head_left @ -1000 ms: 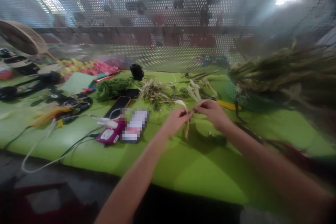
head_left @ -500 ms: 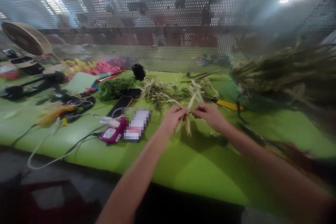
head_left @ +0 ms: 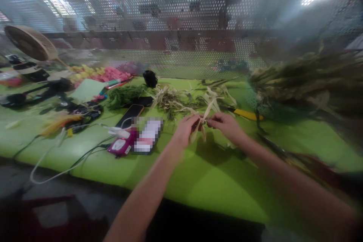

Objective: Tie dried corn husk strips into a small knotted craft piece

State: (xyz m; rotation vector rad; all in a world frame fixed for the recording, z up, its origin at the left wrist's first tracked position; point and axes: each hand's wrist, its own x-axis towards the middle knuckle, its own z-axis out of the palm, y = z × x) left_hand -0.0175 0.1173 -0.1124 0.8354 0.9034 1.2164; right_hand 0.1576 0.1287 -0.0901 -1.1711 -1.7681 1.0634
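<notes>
Just above the green tabletop, both hands meet at a pale dried-leaf flower point(head_left: 208, 111) whose narrow strips spread up, left and down. My left hand point(head_left: 187, 126) pinches it near its centre from the left. From the right, my right hand point(head_left: 225, 124) has thumb and fingertips closed at the same centre; which strip they grip is too small to make out. Beyond the hands lie more pale dried leaves point(head_left: 214, 100) and a heap of dried strips and stems point(head_left: 167, 96). A yellow-handled cutter point(head_left: 248, 114) rests behind my right hand.
Left of my hands are a phone with a lit screen point(head_left: 149, 136), a dark phone point(head_left: 132, 115) and a purple device point(head_left: 123, 144) with cables. Green foliage point(head_left: 121, 95) and a black object point(head_left: 149, 78) stand behind. A large dried bundle point(head_left: 309, 77) fills the right; a fan point(head_left: 31, 43) is far left.
The dried-leaf flower has turned slightly in my fingers, its lower strips now looking shorter. My left fingers curl in a little more; both hands stay in nearly the same place.
</notes>
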